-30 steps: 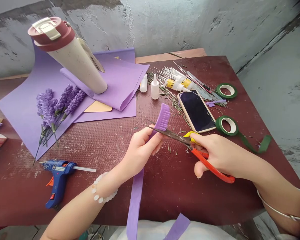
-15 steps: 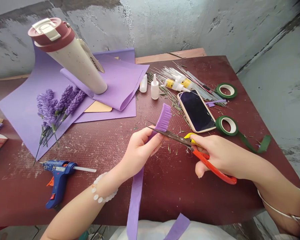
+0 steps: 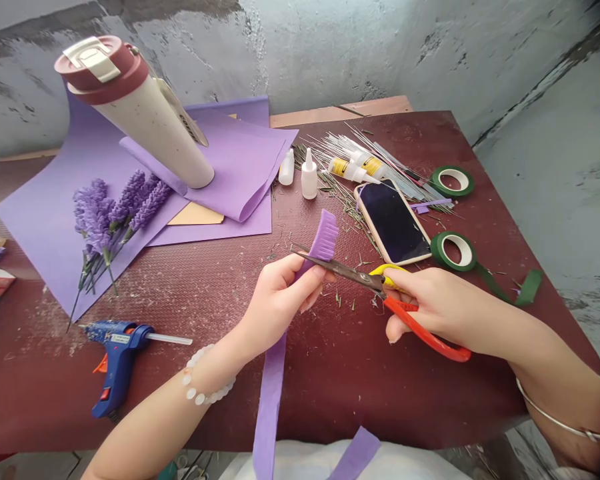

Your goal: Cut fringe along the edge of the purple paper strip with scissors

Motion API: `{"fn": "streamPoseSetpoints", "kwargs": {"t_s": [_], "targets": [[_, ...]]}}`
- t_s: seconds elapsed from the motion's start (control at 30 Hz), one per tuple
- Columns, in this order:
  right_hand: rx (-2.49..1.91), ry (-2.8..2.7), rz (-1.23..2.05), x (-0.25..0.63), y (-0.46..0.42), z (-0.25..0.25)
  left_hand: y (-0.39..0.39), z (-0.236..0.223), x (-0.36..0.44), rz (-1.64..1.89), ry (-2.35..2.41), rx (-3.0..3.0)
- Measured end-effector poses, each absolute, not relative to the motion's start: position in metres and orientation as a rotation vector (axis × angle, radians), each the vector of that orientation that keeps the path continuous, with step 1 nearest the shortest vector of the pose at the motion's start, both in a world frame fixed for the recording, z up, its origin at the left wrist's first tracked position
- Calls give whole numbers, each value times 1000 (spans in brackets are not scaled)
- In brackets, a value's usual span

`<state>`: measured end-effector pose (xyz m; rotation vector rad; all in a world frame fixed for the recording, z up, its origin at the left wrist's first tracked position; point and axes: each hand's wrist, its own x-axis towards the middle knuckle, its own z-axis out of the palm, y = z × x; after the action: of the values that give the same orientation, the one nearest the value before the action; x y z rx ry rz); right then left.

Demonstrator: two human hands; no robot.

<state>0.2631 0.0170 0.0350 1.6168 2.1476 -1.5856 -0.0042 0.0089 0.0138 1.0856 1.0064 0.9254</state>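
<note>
My left hand (image 3: 285, 293) pinches a long purple paper strip (image 3: 271, 393) between thumb and fingers. The strip's upper end is cut into a fringe and stands up above my fingertips, while its lower part hangs over the table's front edge toward my lap. In my right hand (image 3: 425, 307) are scissors (image 3: 425, 330) with one red and one yellow handle. Their dark blades point left and lie at the strip, just above my left thumb. Part of the blades is hidden behind the strip and my left fingers.
A blue glue gun (image 3: 117, 360) lies at left, below purple artificial flowers (image 3: 100, 213). A tall tumbler (image 3: 150, 127) stands on purple paper sheets (image 3: 35, 200). Behind my hands are a phone (image 3: 393, 220), small glue bottles (image 3: 309, 175), thin wires (image 3: 325, 147) and green tape rolls (image 3: 453, 250).
The fringed end of the strip has dipped slightly and shifted a little left. The scissors' handles and my right fingers have moved slightly. Both hands keep their holds.
</note>
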Motion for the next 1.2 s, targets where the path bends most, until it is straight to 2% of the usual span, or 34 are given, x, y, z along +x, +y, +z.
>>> {"fn": "streamPoseSetpoints", "kwargs": {"t_s": [0.27, 0.57, 0.93, 1.2], "targets": [[1604, 2210, -1634, 263, 13, 36, 10, 14, -4, 915, 1021, 1056], [1423, 2005, -1996, 277, 21, 21, 8, 18, -6, 947, 966, 1037], [1275, 2087, -2000, 286, 25, 5, 11, 16, -2, 875, 1041, 1023], [1271, 2156, -1768, 277, 22, 18, 8, 18, -2, 835, 990, 1057]]}}
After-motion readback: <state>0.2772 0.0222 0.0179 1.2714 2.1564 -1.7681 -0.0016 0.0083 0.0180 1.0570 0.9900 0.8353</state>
